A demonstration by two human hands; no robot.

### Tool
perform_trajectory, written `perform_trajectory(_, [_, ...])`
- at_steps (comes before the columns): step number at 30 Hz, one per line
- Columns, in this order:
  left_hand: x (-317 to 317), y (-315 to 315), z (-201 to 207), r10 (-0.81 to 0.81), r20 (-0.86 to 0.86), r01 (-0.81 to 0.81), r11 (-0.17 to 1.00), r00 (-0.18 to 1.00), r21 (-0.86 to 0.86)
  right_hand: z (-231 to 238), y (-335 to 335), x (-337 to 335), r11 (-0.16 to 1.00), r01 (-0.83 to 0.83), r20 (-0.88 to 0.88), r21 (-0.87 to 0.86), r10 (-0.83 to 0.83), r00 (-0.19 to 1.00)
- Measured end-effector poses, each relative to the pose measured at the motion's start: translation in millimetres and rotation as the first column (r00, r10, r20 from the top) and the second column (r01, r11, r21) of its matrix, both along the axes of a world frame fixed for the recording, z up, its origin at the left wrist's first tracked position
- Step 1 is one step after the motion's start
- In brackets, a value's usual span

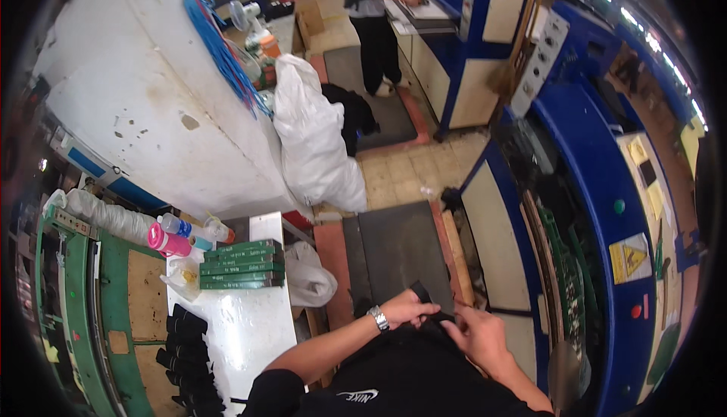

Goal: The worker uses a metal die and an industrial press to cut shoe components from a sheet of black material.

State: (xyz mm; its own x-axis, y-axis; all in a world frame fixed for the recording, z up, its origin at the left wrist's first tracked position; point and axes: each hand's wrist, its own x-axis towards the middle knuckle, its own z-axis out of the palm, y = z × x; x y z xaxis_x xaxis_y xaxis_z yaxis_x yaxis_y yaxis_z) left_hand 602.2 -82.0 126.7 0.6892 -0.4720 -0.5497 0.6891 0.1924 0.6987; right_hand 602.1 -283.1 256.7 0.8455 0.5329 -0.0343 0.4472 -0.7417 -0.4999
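Observation:
My left hand (409, 309), with a metal watch on its wrist, is closed on a small black cloth piece (419, 290) in front of my body. One end of the cloth sticks up past the fingers. Close beside it, my right hand (482, 335) has its thumb and bent fingers at the other end of the dark cloth and appears to pinch it. Against my black shirt the cloth's lower part is hard to make out. To my left, a row of similar black cloth pieces (185, 353) lies along the edge of a white table (254, 334).
On the table stand stacked green blocks (242, 266), a pink cup (168, 241) and bottles. A large white sack (310, 141) leans by the pillar. A blue machine (579, 190) flanks my right, a green one (72, 296) my left. Another person (371, 31) stands ahead.

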Motion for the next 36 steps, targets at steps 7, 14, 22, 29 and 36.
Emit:
perform_trajectory(7, [15, -7, 36, -0.033, 0.249, -0.016, 0.981, 0.968, 0.193, -61, -16, 11, 0.997, -0.003, -0.500, 0.077, 0.041, 0.865])
perform_trajectory(14, [13, -15, 21, -0.266, 0.150, 0.233, 0.951, 0.952, 0.205, -79, -38, -6, 0.612, 0.645, -0.871, 0.457, 0.456, 0.185])
perform_trajectory(22, [3, -14, 6, -0.173, -0.042, 0.171, 0.985, 0.984, -0.038, -89, -27, -12, 0.669, 0.682, -0.954, 0.296, 0.172, 0.245])
perform_trajectory(29, [-10, -10, -8, -0.032, -0.238, 0.033, 0.999, 0.971, 0.002, -94, -24, -27, 0.418, 0.824, -0.924, 0.382, 0.184, 0.335])
perform_trajectory(36, [0, 1, 17, -0.101, -0.272, 0.049, 0.980, 0.957, -0.194, -71, -4, -18, 0.562, 0.612, -0.806, 0.556, 0.182, 0.564])
